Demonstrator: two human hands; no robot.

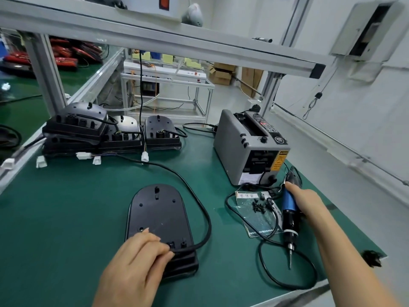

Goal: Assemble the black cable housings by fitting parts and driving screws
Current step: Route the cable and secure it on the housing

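Green bench mat (88, 207), workshop racking behind. Black housing (158, 209): flat, front centre, with cable (199, 202) at near end. Left hand (137, 260): curled over that end, pinning it. Right hand (307, 202): wrapped round electric screwdriver (290, 209), bit down, well right of housing, beside loose screws (257, 207). Advised: seat one screw, keep driver upright over hole, keep cable untrapped.

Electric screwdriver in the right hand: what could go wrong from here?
The electric screwdriver has its cord looped round the bit, so it may snag as the right hand lifts it. The left hand lies beside the housing screw holes, where a slipping bit could hit it. The cord could sweep the loose screws off their bag.
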